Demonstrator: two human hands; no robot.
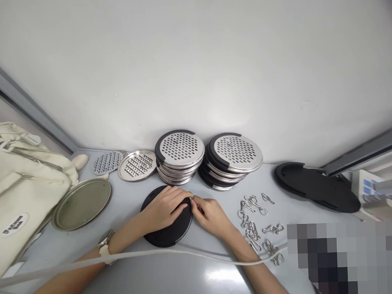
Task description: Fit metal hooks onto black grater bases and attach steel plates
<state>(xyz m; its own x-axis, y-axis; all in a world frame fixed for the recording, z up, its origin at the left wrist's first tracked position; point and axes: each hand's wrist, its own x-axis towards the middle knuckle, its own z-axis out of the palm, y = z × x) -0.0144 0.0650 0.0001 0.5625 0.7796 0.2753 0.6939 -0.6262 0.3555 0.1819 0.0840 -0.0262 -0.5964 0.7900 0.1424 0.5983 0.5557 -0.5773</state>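
Note:
A round black plate [167, 233], which looks like a grater's backing, lies on the table in front of me. A thin bright edge shows along its right side. My left hand [167, 208] rests across its upper half, fingers together and thumb tucked in, holding it down. At the plate's right edge, my right hand [209, 215] is closed in a pinch on a small shiny metal piece [190, 198]. Both hands' fingertips nearly meet there, and most of that piece is hidden. Several metal clips with rings [252, 231] lie loose to the right of my right hand.
Two stacks of round graters [182, 147] [237, 152] stand against the wall. Loose grater discs [137, 165] and an olive round plate [84, 204] lie left, beside a cream bag [27, 187]. Black plates [313, 185] are at right. A pale cord [161, 252] crosses before my arms.

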